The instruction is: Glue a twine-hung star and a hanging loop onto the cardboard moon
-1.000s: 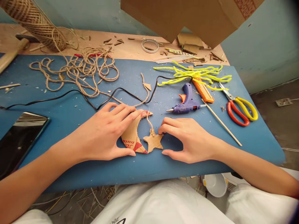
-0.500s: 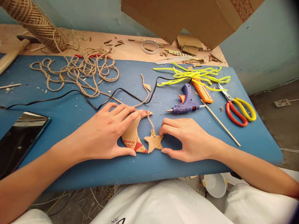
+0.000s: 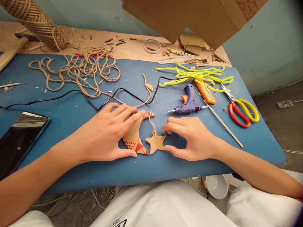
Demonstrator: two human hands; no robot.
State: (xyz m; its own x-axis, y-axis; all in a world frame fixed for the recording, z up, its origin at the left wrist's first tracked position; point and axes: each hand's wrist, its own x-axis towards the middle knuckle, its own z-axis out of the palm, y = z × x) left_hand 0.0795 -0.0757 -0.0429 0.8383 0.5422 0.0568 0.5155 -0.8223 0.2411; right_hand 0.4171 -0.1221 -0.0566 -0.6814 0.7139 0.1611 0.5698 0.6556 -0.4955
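Observation:
A cardboard crescent moon (image 3: 133, 136) with red print lies flat on the blue table. My left hand (image 3: 111, 132) grips its outer side, fingers over the upper part and thumb by the lower tip; the palm hides some of it. From the upper tip a short twine runs down to a small cardboard star (image 3: 156, 144), glued on with a clear lump. The star lies between the crescent's points, close to the lower one. My right hand (image 3: 189, 138) is just right of the star, finger and thumb apart, the thumb tip at the star's right edge, holding nothing.
Behind my hands lie a purple glue gun (image 3: 188, 102), an orange cutter (image 3: 205, 91), yellow pipe cleaners (image 3: 199, 75), scissors (image 3: 243, 110) and a wooden stick (image 3: 223, 126). Loose twine (image 3: 87, 72) and a black cord (image 3: 63, 97) cross the left; a phone (image 3: 22, 138) lies there.
My right finger and thumb have loosened from the star, and that hand has lifted slightly away. My left hand stays on the crescent, and the star lies almost where it was.

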